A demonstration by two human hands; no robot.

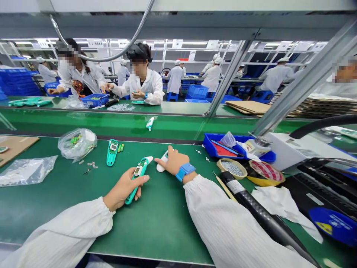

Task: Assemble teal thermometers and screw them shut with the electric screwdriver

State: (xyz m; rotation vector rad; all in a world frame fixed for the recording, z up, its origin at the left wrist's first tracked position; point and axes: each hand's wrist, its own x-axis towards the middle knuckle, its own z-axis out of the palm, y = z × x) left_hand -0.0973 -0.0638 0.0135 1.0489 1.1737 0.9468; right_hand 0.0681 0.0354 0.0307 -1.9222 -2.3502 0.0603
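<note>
In the head view, has on the right a blue tray (209, 149), a round dish (236, 177) of small grey pieces, tape rolls (264, 173) and a long black tool (251, 201), lying close along the right sleeve (220, 219); has on the left a second teal shell (112, 153) beside batteries (121, 148), and two plastic bags (30, 171); faces a green belt (117, 127) past the far edge of the worktop (156, 223), with open room between both sleeves down to the near edge; grips a teal casing (142, 170) above the middle, wrapped in the left hand (125, 188); bends the right hand (174, 162) over a white cover (161, 167) beside the casing's pale tip, cannot tell whether pinching or merely touching; shows smooth elongated plastic, crinkled clear film and gathered white cloth cuffs
</note>
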